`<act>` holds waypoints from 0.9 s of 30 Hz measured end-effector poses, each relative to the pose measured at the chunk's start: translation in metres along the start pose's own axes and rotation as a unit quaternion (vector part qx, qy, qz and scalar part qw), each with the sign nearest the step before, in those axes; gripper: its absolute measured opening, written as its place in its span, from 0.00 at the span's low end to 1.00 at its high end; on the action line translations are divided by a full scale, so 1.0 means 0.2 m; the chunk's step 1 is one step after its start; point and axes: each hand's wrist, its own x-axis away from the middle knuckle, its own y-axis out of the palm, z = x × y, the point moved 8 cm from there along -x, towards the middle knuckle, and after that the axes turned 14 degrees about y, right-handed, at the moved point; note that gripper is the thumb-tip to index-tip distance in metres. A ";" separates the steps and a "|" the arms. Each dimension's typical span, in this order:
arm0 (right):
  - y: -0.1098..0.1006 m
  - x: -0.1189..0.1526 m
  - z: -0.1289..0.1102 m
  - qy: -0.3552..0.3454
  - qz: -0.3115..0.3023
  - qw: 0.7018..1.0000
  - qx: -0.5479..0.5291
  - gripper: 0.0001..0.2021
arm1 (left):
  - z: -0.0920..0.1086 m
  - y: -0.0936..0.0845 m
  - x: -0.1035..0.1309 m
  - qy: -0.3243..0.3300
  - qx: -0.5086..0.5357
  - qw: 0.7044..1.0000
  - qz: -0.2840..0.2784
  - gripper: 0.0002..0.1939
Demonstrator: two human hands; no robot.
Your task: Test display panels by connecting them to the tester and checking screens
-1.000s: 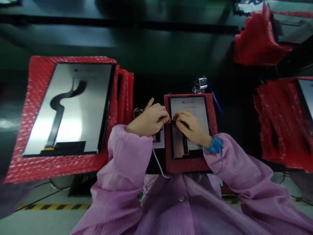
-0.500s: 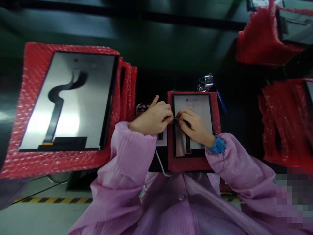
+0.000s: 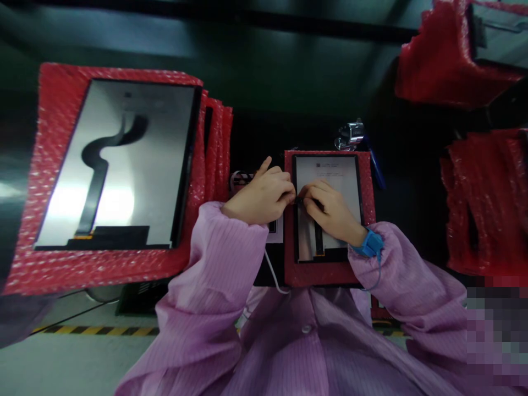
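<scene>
A small display panel (image 3: 340,192) with a silvery back and dark edges lies on a red pad (image 3: 297,275) in front of me. My left hand (image 3: 266,195) is at the panel's left edge, thumb and fingertips pinched together on something too small to make out. Over the panel, my right hand (image 3: 330,212) has its thumb and index finger closed at the end of a dark flex cable (image 3: 319,239), which runs up from the panel's lower edge. The fingertips of both hands are close together. A blue band (image 3: 371,243) circles my right wrist.
At the left, a larger-looking panel (image 3: 140,187) lies on stacked red bubble wrap (image 3: 31,242). Behind my panel are a metal tally counter (image 3: 350,133) and a blue tool (image 3: 376,168). More red bubble wrap (image 3: 487,203) stands at the right. A white cable (image 3: 272,272) hangs near my left sleeve.
The whole view has shifted slightly. Both hands remain at the panel's left edge, and the thin piece between my fingertips shows less clearly now.
</scene>
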 end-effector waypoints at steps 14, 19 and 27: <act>0.00 0.00 0.01 0.008 -0.025 0.999 -0.035 0.09 | 0.00 0.00 -0.02 0.010 0.039 0.999 -0.005 0.10; -0.02 0.01 0.00 -0.006 -0.028 0.998 -0.048 0.09 | 0.02 -0.02 -0.02 0.004 0.046 0.999 -0.006 0.08; -0.03 0.01 0.01 -0.011 -0.006 0.999 -0.052 0.10 | 0.03 -0.03 -0.01 -0.001 0.023 1.000 0.013 0.05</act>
